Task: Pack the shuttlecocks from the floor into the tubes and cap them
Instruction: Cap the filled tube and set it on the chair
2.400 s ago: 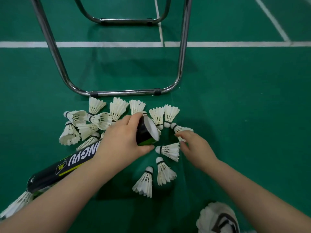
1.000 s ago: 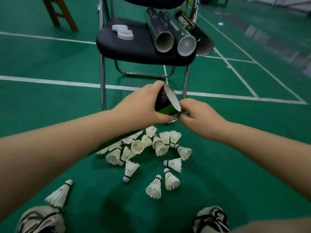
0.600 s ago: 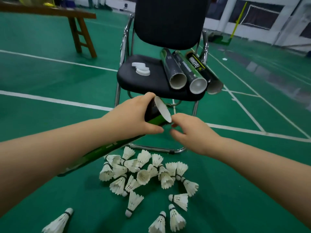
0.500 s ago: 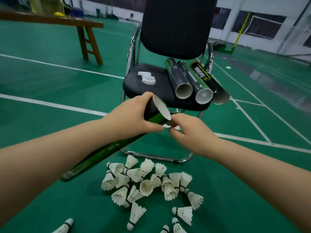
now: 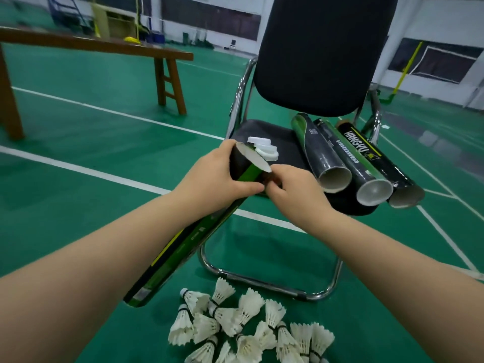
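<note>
Shuttlecocks [image 5: 248, 326] lay heaped on the floor [image 5: 91, 158], not packed yet. Left hand [image 5: 217, 184] gripped one open tube [image 5: 183, 247]; right hand [image 5: 296, 192] curled at its mouth, grip unclear. Caps [image 5: 264, 150] and three open tubes [image 5: 348, 155] sat on the chair [image 5: 322, 48]

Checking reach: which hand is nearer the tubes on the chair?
Right. The right hand is just beside those tubes; the left hand, farther off, grips another tube.

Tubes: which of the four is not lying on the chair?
The green-striped tube gripped by the left hand; the other three lie side by side on the chair seat.
</note>
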The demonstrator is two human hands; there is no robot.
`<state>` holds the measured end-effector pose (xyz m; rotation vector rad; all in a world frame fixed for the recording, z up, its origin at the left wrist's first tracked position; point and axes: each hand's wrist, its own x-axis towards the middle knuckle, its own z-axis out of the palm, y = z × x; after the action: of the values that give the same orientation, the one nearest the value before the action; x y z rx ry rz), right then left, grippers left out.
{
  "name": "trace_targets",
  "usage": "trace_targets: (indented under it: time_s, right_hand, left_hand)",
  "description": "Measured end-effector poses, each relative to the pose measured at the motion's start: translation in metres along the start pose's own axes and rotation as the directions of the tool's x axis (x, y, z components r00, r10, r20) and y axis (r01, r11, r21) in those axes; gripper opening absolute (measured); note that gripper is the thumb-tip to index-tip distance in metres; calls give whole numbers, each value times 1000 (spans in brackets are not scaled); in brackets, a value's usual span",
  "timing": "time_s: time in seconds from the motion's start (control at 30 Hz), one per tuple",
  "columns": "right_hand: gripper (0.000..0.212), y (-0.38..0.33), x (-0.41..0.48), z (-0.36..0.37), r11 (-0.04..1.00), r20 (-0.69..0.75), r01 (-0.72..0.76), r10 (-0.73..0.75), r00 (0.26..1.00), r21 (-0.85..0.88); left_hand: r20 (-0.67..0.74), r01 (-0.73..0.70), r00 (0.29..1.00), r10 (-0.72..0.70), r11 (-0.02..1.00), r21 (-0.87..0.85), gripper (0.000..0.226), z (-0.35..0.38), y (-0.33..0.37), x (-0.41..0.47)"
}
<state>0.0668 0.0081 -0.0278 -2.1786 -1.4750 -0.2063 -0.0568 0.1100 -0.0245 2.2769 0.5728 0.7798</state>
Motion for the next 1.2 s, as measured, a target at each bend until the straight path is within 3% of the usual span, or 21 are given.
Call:
trace_targets:
  time_s: [0.1,0.27,0.47,0.67,0.83,0.97,1.07,1.2]
  right_hand:
    - [13,11,26,22,999,0,-36,36,999,-1]
    - [39,40,79,48,979,-27,-200,199,980,-48]
    - [51,61,125,62,923,-90,-349,338,937,-163]
    - [61,64,151,70,888,9,-428,435,900,-168]
    - [57,70,164,75,902,81,-357,386,919,-243]
    - [48,63,170,83,944,40,-250,265,964,-216]
    - [31,58,170,90,941,47,-131,153,987,-311]
    - [32,57,169,94,883,40,-120,155,987,-455]
  left_hand:
    - [-16,49,999,-49,999,2,54,6,-19,9]
    - [-12,120,993,-120,993,2,57,20,-41,20]
    - [-33,144,989,-146,988,-56,51,32,-52,30]
    - [-36,137,990,-139,989,-55,53,43,-57,38]
    - [-56,156,986,-159,986,-61,55,43,-64,42]
    - [-58,172,983,-175,983,-62,54,42,-70,43]
    - [-51,178,982,-180,983,-52,56,41,-74,41]
    - [-53,175,983,-177,984,-32,55,37,-78,38]
